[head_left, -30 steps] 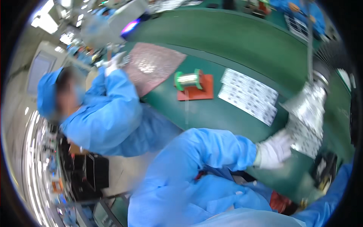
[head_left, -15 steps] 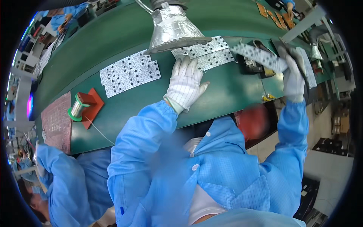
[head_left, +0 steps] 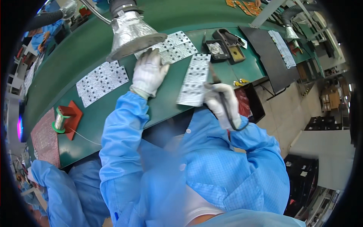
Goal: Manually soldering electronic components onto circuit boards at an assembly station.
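Observation:
My gloved left hand (head_left: 148, 73) lies on the table with its fingers stretched out, the tips at the near edge of white circuit board panels (head_left: 177, 49) dotted with black parts. In my gloved right hand (head_left: 223, 104) is a soldering iron (head_left: 214, 76), tip pointing away from me, its black cable looping below the wrist. Just left of that hand a single circuit board panel (head_left: 193, 77) stands lengthwise near the table's front edge. The fingers come close to its right side; whether they touch it I cannot tell.
Over the panels hangs a foil-covered fume hood (head_left: 132, 34). More panels (head_left: 102, 83) lie left, beyond a solder reel (head_left: 60, 119) on a red stand. At the right are a soldering iron holder (head_left: 228, 39), a tray of metal bits (head_left: 216, 49) and a black mat (head_left: 270, 56).
My right hand has come left and nearer with the soldering iron, bringing the single panel from the right to the table in front of me. The whole view has shifted.

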